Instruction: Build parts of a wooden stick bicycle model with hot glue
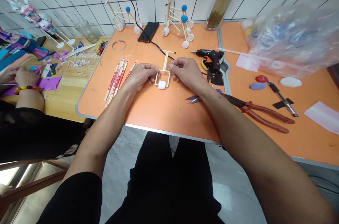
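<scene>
Forearms (246, 128): bare
Left grip (141, 75): pinching wooden stick frame (165, 61)
Right grip (186, 74): pinching same frame
Beside left grip: wrapped chopsticks (116, 81)

Bright, even light, faint shadows; fisheye bend at edges; glass jar (221, 1) blurred.

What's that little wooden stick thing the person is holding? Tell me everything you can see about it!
It is a small frame of pale wooden sticks, thin and straight. One long stick runs to a short crossbar at the far end. At the near end, sticks form a rectangle, with a white, rounded piece on its near bar. The left hand and right hand pinch its sides, over an orange table.
</scene>
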{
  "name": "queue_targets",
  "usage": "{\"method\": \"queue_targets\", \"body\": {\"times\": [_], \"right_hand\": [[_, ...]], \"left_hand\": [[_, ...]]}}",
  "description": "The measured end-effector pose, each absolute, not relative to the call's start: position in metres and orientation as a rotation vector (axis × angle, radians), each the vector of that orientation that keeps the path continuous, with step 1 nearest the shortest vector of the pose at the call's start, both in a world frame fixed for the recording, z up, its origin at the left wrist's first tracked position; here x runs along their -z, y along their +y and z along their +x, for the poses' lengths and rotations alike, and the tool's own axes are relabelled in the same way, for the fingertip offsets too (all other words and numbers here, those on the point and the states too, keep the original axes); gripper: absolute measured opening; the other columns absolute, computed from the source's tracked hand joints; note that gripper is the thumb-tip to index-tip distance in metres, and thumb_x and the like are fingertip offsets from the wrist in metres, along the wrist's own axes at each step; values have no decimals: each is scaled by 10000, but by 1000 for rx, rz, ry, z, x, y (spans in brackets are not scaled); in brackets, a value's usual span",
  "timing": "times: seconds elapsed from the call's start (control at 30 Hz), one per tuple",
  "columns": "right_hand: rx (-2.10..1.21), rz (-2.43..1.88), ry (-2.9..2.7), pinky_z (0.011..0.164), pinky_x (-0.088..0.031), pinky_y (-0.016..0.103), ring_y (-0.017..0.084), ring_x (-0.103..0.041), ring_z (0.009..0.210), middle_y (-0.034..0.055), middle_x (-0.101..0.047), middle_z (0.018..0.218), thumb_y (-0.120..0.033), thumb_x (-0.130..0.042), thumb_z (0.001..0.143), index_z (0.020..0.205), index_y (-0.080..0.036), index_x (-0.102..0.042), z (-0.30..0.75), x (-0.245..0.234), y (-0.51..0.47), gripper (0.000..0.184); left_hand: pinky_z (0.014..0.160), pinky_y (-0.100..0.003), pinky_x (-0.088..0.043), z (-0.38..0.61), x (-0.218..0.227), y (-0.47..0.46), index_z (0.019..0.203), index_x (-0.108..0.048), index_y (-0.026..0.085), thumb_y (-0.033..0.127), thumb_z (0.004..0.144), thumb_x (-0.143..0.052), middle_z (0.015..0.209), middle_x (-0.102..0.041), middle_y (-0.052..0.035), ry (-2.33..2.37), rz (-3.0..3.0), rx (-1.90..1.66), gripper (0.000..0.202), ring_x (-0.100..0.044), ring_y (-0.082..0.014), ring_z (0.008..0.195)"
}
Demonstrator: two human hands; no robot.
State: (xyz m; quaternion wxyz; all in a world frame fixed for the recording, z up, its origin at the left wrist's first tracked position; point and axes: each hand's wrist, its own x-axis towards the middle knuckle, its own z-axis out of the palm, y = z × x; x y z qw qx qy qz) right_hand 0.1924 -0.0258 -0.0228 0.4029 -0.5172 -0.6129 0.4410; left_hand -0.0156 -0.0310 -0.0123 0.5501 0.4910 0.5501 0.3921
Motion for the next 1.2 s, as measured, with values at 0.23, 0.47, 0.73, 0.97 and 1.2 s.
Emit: {"method": "queue_targets", "body": {"times": [0.23, 0.47, 0.73, 0.97, 1.2], "right_hand": [[-1108, -1325, -1633, 616, -499, 283, 156, -653, 618, 3, -684, 676, -192, -745, 1020, 875, -213, -696, 194, 20, -30, 154], [-1084, -1302, -1709, 685, -506, 320, 182, -675, 713, 29, -757, 809, -222, -860, 863, 881, -208, -751, 194, 26, -27, 112], [-1045, -1341, -1756, 723, -491, 318, 180, -655, 731, 14, -749, 775, -164, -822, 814, 860, -204, -766, 193, 26, -27, 83], [-1051, -1342, -1764, 694, -484, 315, 176, -641, 719, 22, -739, 768, -173, -822, 822, 884, -196, -764, 194, 25, -26, 88], [-986, -1375, -1845, 741, -498, 329, 189, -657, 784, 37, -763, 830, -153, -807, 821, 904, -199, -775, 197, 21, -23, 99]], "left_hand": [[435, -201, -372, -17, 14, -30, 674, -733, 147, 150, 843, -788, 686, -739, -38, 1281, 1167, -924, 177, -513, -57, 464], [447, -202, -385, -18, 16, -30, 673, -735, 157, 167, 815, -802, 713, -772, -66, 1308, 1186, -898, 157, -522, -60, 467], [437, -220, -363, -21, 12, -32, 661, -753, 164, 184, 802, -805, 616, -710, -57, 1390, 1249, -809, 151, -554, -93, 471], [432, -235, -342, -23, 6, -36, 622, -726, 170, 246, 850, -798, 633, -719, -79, 1395, 1310, -777, 251, -541, -99, 472], [443, -235, -306, -24, -1, -43, 581, -724, 175, 235, 859, -790, 553, -657, -61, 1429, 1437, -709, 292, -472, -89, 449]]}}
